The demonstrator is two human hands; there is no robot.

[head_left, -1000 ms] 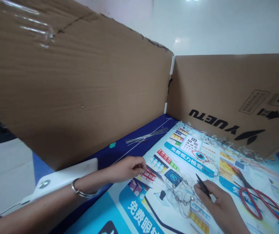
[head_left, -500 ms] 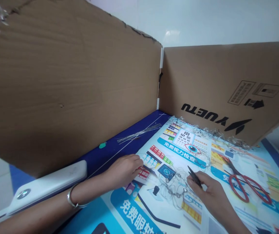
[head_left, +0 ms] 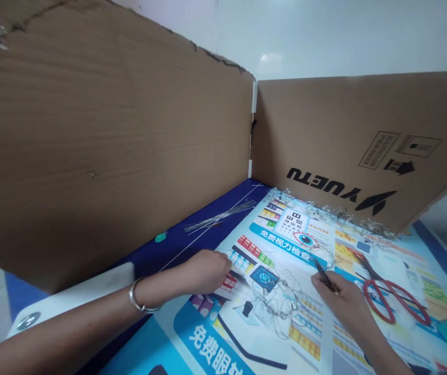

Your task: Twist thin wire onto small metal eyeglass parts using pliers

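Dark tool (head_left: 326,278), tilted; tangled wire (head_left: 281,313)

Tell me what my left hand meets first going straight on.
If clear of the printed sheet, your left hand would probably first meet the small clear pieces beside the YUETU cardboard, though depth is unclear.

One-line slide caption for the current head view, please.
Right hand holding a dark pointed tool near tangled wire on a printed poster, red-handled scissors alongside.
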